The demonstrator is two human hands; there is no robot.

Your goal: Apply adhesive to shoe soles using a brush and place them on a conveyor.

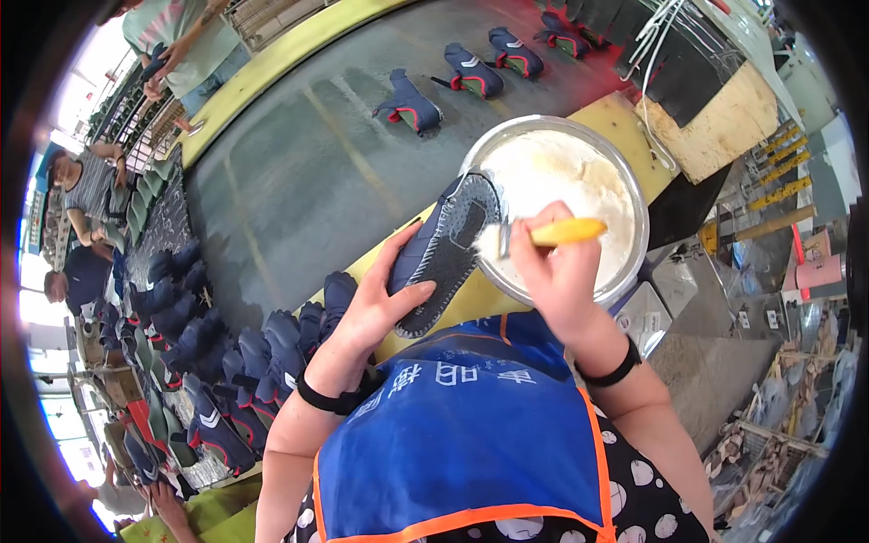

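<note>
My left hand (385, 285) is closed round a dark blue shoe upper (441, 249), held tilted with its stitched black underside facing up. Pinched in my right hand (557, 267) is a paintbrush (568, 232) with a yellow handle and pale bristles. The bristle tips are at the edge of the shoe's underside; whether they touch it I cannot tell. Right beside the shoe and under my right hand stands a round metal basin (640, 195) holding a white, creamy liquid, with a yellowish crust on part of its surface.
Several dark blue shoe uppers with red trim (412, 101) lie on the grey conveyor belt (299, 172) ahead. More uppers (262, 362) are heaped at my left. A stained board (715, 127) and white cables (650, 54) are at the far right. Other people (90, 195) work across the belt.
</note>
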